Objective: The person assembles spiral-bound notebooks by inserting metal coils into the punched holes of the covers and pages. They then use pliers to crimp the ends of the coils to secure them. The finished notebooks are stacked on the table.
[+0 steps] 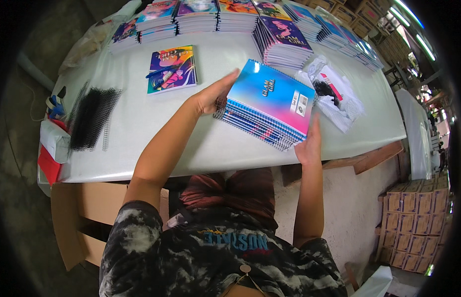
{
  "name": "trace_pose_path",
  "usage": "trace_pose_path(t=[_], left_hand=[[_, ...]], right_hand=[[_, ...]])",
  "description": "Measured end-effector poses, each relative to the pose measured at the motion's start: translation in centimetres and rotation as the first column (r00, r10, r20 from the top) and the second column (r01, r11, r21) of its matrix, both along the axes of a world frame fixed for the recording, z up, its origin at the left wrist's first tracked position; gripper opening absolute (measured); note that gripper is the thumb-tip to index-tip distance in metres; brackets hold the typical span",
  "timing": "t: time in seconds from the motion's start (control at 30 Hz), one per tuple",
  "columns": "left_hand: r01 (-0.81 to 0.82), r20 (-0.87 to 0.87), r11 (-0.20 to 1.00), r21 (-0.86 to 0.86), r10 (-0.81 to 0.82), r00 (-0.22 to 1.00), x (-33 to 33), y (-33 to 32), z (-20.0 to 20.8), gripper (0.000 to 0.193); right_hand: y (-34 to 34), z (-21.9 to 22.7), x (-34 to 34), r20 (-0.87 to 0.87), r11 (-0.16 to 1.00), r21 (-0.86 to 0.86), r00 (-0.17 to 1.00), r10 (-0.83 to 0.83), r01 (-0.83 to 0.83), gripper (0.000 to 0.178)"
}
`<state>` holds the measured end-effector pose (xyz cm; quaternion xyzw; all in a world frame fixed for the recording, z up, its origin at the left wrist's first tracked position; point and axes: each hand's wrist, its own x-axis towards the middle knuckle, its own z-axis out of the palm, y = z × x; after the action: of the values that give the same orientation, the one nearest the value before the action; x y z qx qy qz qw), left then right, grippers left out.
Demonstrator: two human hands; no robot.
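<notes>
One stack of spiral notebooks point(270, 94), blue and pink on top, sits between your left grip point(216, 96) and right grip point(309, 143), its long axis running from one to the other; neither is nearer. Each, partly curled, holds an end. Left of your left grip, black coils point(94, 119) lie on the worktop point(203, 156).

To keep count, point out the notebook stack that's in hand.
The blue-and-pink-topped stack, held between the left hand and right hand; the other stacks stand farther back, touched by neither.
</notes>
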<state>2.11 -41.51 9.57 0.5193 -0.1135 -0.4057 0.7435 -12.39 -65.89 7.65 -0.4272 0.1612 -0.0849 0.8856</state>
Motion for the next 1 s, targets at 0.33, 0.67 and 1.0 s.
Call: trace_pose_path(t=[0.33, 0.67, 1.0], left_hand=[[0.153, 0.022, 0.979, 0.133, -0.158, 0.987, -2.6, 1.6, 1.1, 0.058], [-0.998, 0.797, 0.019, 0.061, -0.602, 0.038, 6.4, 13.6, -5.3, 0.042], [-0.651, -0.173, 0.757, -0.054, 0.635, 0.753, -5.0, 11.9, -1.5, 0.039]], right_hand=[[5.9, 0.7, -6.2, 0.001, 0.986, -0.129, 0.994, -0.111, 0.110, 0.049], [7.7, 8.0, -6.2, 0.487, 0.467, -0.733, 0.861, -0.147, 0.494, 0.058], [19.6, 9.7, 8.4, -0.693, -0.787, -0.605, 0.564, 0.448, -0.118, 0.033]])
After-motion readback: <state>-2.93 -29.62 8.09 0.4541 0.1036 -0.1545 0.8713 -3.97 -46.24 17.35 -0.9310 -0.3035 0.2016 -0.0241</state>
